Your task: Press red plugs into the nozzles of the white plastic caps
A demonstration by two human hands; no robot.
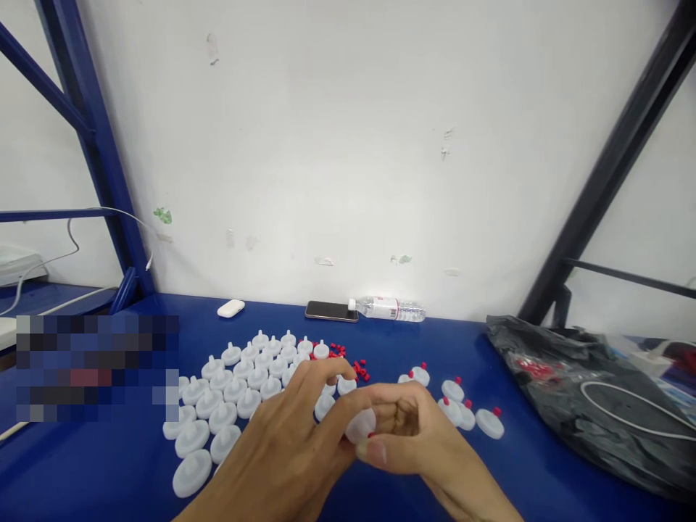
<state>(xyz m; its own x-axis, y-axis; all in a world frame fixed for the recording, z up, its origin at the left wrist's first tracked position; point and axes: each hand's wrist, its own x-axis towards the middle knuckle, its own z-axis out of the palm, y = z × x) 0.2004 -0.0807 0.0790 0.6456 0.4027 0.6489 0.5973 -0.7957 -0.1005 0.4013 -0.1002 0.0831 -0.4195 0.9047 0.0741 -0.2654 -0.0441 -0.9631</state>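
My left hand (288,431) is closed round the edge of a white plastic spout lid (359,426), a round disc held on its side. My right hand (429,438) meets it, thumb and fingers pinching a small red cap (371,435) at the lid's spout; the fingers mostly hide it. Left of and behind my hands, several white spout lids (235,389) stand spout-up in a cluster. Loose red caps (361,368) lie just beyond my fingers. To the right sit several white lids with red caps on their spouts (452,390).
Against the white wall lie a phone (330,311), a clear plastic bottle (388,309) and a white earbud case (231,308). A black plastic bag (576,406) with a bag of red pieces (538,368) covers the right side of the blue table (462,482). Metal posts rise at both sides.
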